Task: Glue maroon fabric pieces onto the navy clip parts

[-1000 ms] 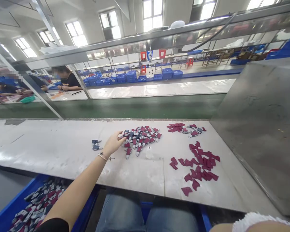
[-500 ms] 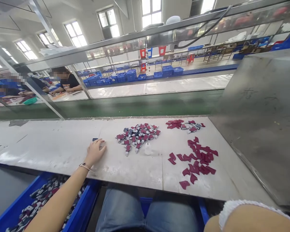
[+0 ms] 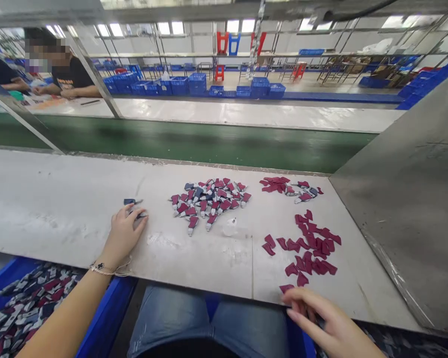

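My left hand (image 3: 125, 231) rests low over the white tabletop, its thumb and fingers closed round a small grey-tipped piece (image 3: 142, 215), mostly hidden by the fingers. Just beyond the fingertips lies a dark blue piece with a grey tip (image 3: 130, 201). To the right of this hand is a pile of small maroon, grey and dark blue pieces (image 3: 209, 199). My right hand (image 3: 321, 315) is at the table's front edge, thumb and fingers apart. Its index fingertip is at a flat maroon piece (image 3: 286, 288), partly covered. More flat maroon pieces (image 3: 313, 243) lie scattered beyond it.
A second maroon heap (image 3: 274, 184) lies at the back right, near a metal panel (image 3: 406, 199). Below the front edge at left stands a blue bin (image 3: 108, 308) full of pieces. A metal post (image 3: 97, 82) rises beyond the table; a co-worker (image 3: 72, 77) sits across.
The view has tilted down. My right hand has come forward to the maroon piece at the front edge. The dark blue piece by my left hand now shows more fully.
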`<action>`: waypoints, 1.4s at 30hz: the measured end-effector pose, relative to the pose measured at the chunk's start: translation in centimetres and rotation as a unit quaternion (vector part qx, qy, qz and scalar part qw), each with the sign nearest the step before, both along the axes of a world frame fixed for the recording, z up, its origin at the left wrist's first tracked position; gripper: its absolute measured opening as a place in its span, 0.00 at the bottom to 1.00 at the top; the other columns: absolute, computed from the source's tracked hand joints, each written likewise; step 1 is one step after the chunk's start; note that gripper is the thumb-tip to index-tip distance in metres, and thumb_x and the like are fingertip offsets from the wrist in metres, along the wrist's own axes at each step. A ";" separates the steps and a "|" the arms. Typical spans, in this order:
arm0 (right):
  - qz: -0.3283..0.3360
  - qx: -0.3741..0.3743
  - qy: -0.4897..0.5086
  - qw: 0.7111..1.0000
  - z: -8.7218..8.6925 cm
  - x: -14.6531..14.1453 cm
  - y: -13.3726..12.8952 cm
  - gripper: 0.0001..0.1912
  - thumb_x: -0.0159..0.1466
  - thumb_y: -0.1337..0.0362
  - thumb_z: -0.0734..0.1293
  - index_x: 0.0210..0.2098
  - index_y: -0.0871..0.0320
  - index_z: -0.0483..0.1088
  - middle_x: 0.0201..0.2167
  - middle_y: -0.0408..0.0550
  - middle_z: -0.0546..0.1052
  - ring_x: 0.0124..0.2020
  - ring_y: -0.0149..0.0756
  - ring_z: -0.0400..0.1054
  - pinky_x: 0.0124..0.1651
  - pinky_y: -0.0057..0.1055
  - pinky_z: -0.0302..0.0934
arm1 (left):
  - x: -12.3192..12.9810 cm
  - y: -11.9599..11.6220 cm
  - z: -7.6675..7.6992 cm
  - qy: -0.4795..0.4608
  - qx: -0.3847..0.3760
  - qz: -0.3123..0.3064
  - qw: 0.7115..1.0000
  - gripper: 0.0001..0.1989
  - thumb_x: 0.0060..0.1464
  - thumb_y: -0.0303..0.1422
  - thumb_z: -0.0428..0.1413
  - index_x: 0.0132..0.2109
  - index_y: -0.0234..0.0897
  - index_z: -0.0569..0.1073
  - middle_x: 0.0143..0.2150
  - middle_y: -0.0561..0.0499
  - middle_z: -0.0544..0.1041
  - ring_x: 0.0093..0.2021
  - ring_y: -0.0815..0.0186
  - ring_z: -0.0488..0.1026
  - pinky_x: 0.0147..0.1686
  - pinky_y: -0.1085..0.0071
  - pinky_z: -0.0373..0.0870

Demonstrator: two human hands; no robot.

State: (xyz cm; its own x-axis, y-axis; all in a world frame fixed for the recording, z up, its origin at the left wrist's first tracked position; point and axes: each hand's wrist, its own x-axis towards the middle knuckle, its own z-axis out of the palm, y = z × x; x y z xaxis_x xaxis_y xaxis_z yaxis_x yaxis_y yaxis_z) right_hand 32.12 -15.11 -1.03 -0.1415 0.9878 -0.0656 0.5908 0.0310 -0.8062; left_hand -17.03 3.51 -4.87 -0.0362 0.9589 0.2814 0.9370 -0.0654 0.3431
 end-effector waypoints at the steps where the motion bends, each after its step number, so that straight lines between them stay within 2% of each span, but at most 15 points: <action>1: -0.005 -0.048 -0.003 0.999 -0.1 -0.6 1.3 0.08 0.66 0.56 0.68 0.42 0.47 0.77 0.34 0.49 0.80 0.35 0.45 0.77 0.39 0.39 0.75 | 0.4 -0.4 0.0 -0.019 -0.006 -0.005 1.000 0.20 0.58 0.41 0.50 0.50 0.33 0.76 0.63 0.34 0.64 0.65 0.42 0.60 0.66 0.44 0.52; 3: -0.008 -0.103 0.000 0.995 -0.5 -1.6 3.5 0.13 0.66 0.54 0.66 0.45 0.52 0.77 0.38 0.50 0.80 0.40 0.46 0.76 0.45 0.43 0.73 | 1.5 -1.3 0.2 -0.059 -0.025 -0.017 0.998 0.19 0.57 0.41 0.51 0.49 0.34 0.76 0.62 0.35 0.65 0.62 0.43 0.63 0.65 0.46 0.56; 8: -0.006 -0.108 0.005 0.994 -0.1 -4.0 7.3 0.18 0.67 0.53 0.64 0.51 0.54 0.72 0.42 0.52 0.77 0.44 0.45 0.73 0.51 0.44 0.68 | 5.0 -3.3 1.3 -0.174 -0.089 -0.044 0.980 0.15 0.56 0.41 0.54 0.46 0.38 0.76 0.53 0.41 0.75 0.57 0.50 0.72 0.60 0.53 0.68; 11: -0.011 -0.097 0.012 0.995 0.3 -6.3 9.9 0.25 0.67 0.52 0.65 0.61 0.51 0.63 0.50 0.52 0.74 0.46 0.44 0.71 0.52 0.43 0.68 | 7.6 -4.8 2.2 -0.310 -0.142 -0.042 0.939 0.16 0.60 0.43 0.54 0.50 0.40 0.71 0.52 0.44 0.78 0.53 0.55 0.77 0.53 0.60 0.76; 14: -0.019 -0.056 0.014 0.998 -0.1 -9.1 12.7 0.31 0.66 0.54 0.67 0.65 0.50 0.57 0.61 0.55 0.67 0.55 0.48 0.67 0.57 0.48 0.64 | 10.2 -6.2 2.9 -0.590 -0.225 -0.036 0.775 0.16 0.60 0.41 0.58 0.52 0.42 0.71 0.58 0.45 0.76 0.55 0.54 0.77 0.53 0.62 0.76; 15: -0.013 -0.047 0.019 0.999 -0.3 -9.8 13.5 0.28 0.66 0.55 0.66 0.63 0.51 0.59 0.61 0.55 0.67 0.57 0.49 0.66 0.60 0.49 0.61 | 10.9 -6.5 3.1 -0.657 -0.244 -0.035 0.713 0.16 0.58 0.40 0.60 0.52 0.42 0.72 0.59 0.46 0.75 0.55 0.54 0.77 0.52 0.62 0.77; 17: 0.006 -0.041 0.032 0.999 -0.5 -10.6 14.6 0.19 0.67 0.55 0.65 0.55 0.54 0.65 0.57 0.54 0.71 0.59 0.50 0.64 0.63 0.50 0.57 | 12.1 -6.9 3.2 -0.729 -0.280 -0.041 0.624 0.15 0.57 0.39 0.62 0.51 0.43 0.73 0.59 0.47 0.75 0.55 0.54 0.78 0.49 0.65 0.78; 20: 0.023 -0.057 0.053 0.997 0.2 -10.5 14.6 0.18 0.70 0.54 0.61 0.55 0.54 0.64 0.52 0.53 0.74 0.55 0.47 0.68 0.59 0.46 0.62 | 13.2 -7.1 3.3 -0.769 -0.347 -0.079 0.532 0.15 0.61 0.37 0.59 0.55 0.46 0.70 0.58 0.46 0.77 0.53 0.56 0.79 0.45 0.68 0.78; 22: 0.009 -0.072 0.096 0.993 1.0 -9.8 13.6 0.23 0.72 0.53 0.59 0.63 0.51 0.56 0.48 0.51 0.76 0.49 0.43 0.72 0.53 0.42 0.67 | 13.7 -7.0 3.3 -0.771 -0.379 -0.117 0.497 0.18 0.65 0.35 0.55 0.59 0.49 0.63 0.59 0.45 0.77 0.53 0.57 0.79 0.49 0.66 0.77; 24: -0.017 -0.081 0.144 0.986 1.9 -8.9 12.4 0.26 0.73 0.53 0.58 0.67 0.46 0.48 0.42 0.47 0.77 0.42 0.40 0.74 0.47 0.38 0.70 | 14.1 -6.9 3.4 -0.761 -0.393 -0.150 0.494 0.18 0.66 0.34 0.53 0.60 0.49 0.59 0.60 0.43 0.76 0.55 0.56 0.78 0.54 0.62 0.74; 25: -0.027 -0.079 0.159 0.984 2.3 -8.5 11.9 0.25 0.73 0.53 0.58 0.67 0.44 0.50 0.41 0.46 0.77 0.40 0.39 0.74 0.45 0.37 0.70 | 14.3 -6.9 3.5 -0.751 -0.395 -0.163 0.504 0.18 0.66 0.33 0.54 0.59 0.49 0.59 0.60 0.43 0.75 0.55 0.56 0.78 0.56 0.61 0.72; 28: -0.025 -0.056 0.164 0.985 3.5 -7.6 10.5 0.19 0.69 0.56 0.65 0.59 0.41 0.65 0.49 0.46 0.75 0.42 0.38 0.73 0.44 0.35 0.71 | 15.0 -7.1 3.7 -0.708 -0.394 -0.173 0.559 0.23 0.59 0.27 0.61 0.55 0.48 0.60 0.61 0.45 0.74 0.55 0.57 0.78 0.54 0.66 0.74; 32: 0.038 -0.054 0.190 0.980 5.0 -7.4 9.8 0.31 0.60 0.66 0.75 0.58 0.35 0.67 0.45 0.42 0.77 0.30 0.34 0.74 0.32 0.28 0.72 | 16.1 -7.5 3.8 -0.666 -0.383 -0.158 0.620 0.23 0.55 0.24 0.64 0.50 0.45 0.61 0.56 0.48 0.76 0.48 0.61 0.82 0.48 0.70 0.78; 37: 0.095 -0.020 0.219 0.971 6.6 -8.7 9.8 0.23 0.57 0.63 0.76 0.51 0.41 0.74 0.43 0.43 0.82 0.38 0.42 0.78 0.42 0.33 0.75 | 16.9 -8.0 3.5 -0.633 -0.360 -0.171 0.664 0.22 0.55 0.25 0.63 0.49 0.44 0.61 0.55 0.47 0.77 0.44 0.63 0.82 0.47 0.68 0.79; 42: 0.056 -0.017 0.184 0.981 7.0 -10.3 9.5 0.21 0.55 0.66 0.76 0.47 0.43 0.73 0.35 0.40 0.80 0.28 0.36 0.75 0.34 0.31 0.73 | 17.3 -8.4 3.7 -0.606 -0.323 -0.180 0.704 0.21 0.55 0.25 0.63 0.48 0.44 0.61 0.54 0.48 0.78 0.49 0.60 0.79 0.50 0.64 0.77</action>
